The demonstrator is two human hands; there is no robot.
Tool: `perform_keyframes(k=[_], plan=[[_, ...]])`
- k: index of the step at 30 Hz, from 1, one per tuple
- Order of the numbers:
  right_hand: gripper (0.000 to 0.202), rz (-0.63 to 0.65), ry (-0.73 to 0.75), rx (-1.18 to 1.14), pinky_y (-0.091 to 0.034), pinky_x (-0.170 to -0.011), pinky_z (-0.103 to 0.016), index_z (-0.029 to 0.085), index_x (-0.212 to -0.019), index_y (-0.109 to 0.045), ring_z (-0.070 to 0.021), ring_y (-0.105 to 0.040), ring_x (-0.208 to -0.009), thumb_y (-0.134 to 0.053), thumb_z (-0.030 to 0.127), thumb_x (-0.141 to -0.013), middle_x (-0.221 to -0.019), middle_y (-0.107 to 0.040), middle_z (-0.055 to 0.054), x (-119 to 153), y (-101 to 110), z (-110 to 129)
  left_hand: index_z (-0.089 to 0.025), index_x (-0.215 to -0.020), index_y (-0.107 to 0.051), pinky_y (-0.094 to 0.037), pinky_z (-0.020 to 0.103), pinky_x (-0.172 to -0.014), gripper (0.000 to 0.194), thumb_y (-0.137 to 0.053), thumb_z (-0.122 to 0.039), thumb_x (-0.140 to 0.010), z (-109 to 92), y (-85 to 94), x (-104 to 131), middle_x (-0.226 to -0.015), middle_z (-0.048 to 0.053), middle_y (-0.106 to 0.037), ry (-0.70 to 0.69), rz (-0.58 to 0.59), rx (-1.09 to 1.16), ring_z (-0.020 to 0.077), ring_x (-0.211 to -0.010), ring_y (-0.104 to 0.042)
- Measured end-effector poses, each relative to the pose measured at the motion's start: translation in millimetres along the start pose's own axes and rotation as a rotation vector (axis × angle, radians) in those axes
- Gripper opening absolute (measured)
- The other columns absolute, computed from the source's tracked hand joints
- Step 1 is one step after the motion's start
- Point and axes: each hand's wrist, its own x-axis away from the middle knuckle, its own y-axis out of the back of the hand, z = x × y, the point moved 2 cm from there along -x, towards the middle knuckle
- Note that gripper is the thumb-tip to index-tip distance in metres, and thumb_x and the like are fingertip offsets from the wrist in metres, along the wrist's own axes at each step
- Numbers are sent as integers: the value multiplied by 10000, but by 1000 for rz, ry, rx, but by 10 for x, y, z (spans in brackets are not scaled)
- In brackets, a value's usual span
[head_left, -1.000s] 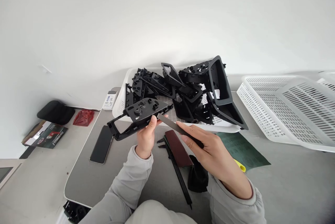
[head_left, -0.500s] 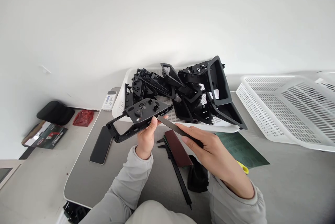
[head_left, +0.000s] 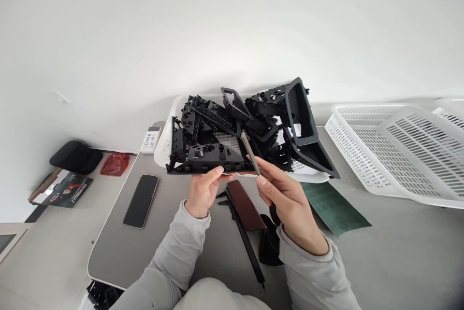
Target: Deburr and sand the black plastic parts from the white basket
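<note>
My left hand (head_left: 205, 189) is closed on the near edge of a black plastic trim panel (head_left: 213, 158), thumb in front. The panel is held nearly edge-on above the front of the white basket, its clips and raised fittings showing. In my right hand (head_left: 284, 199) is a narrow grey flat file (head_left: 250, 151), gripped between thumb and fingers and pointing up and away. The file is by the panel's right end; I cannot tell whether they touch. Behind them, more black plastic trim parts (head_left: 253, 124) lie piled in the white basket (head_left: 163, 160).
On the table lie red-brown sandpaper (head_left: 245, 206), a black caliper (head_left: 246, 242), a black cloth (head_left: 270, 247) and green sandpaper (head_left: 337, 208). A phone (head_left: 140, 201) is at left. Another white basket (head_left: 398, 150) stands at right. Beyond are a box (head_left: 61, 188) and red bag (head_left: 115, 164).
The panel has been turned from a slant to nearly level and edge-on. My right hand has swung the file from lying across to pointing away from me.
</note>
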Motion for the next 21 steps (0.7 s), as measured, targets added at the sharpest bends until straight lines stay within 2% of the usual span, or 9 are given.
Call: perform_keyframes(k=[4, 9, 15, 18, 21], plan=[[361, -9, -4, -53, -547, -576, -322, 289, -1187, -649, -190, -651, -743, -599, 440, -863, -1089, -699, -66, -10, -26, -23, -160, -720, -734, -586, 271, -572, 182, -781, -307, -623, -3, -7, -4, -674, 29, -731, 33, -4, 28, 174, -587, -692], [358, 5, 24, -1, -571, -620, -325, 289, -1210, -633, -192, -669, -795, -576, 427, -884, -1178, -677, -65, -4, -51, -32, -156, -708, -731, -579, 264, -565, 229, -801, -351, -611, 14, -36, 11, -679, 41, -730, 87, 15, 99, 170, -599, -687], [389, 79, 129, 157, -565, -859, -375, 273, -1285, -602, -225, -674, -1011, -532, 402, -925, -1190, -690, -62, -18, -98, -59, -149, -683, -710, -542, 209, -533, 262, -838, -355, -584, 61, -61, 14, -609, 0, -676, 109, -30, 41, 107, -541, -631], [399, 67, 167, 222, -514, -971, -402, 262, -1300, -596, -239, -637, -1127, -537, 384, -925, -1253, -669, -62, -32, -91, -59, -157, -712, -716, -542, 210, -541, 256, -830, -358, -602, 65, -57, 10, -629, -2, -681, 78, -26, -1, 109, -561, -637], [405, -1, 179, 284, -501, -992, -409, 261, -1314, -587, -243, -629, -1148, -539, 358, -925, -1265, -664, -58, -34, -61, -32, -180, -720, -716, -574, 247, -616, 221, -812, -362, -638, 53, -40, 11, -662, -4, -700, -31, -44, -78, 131, -614, -664]])
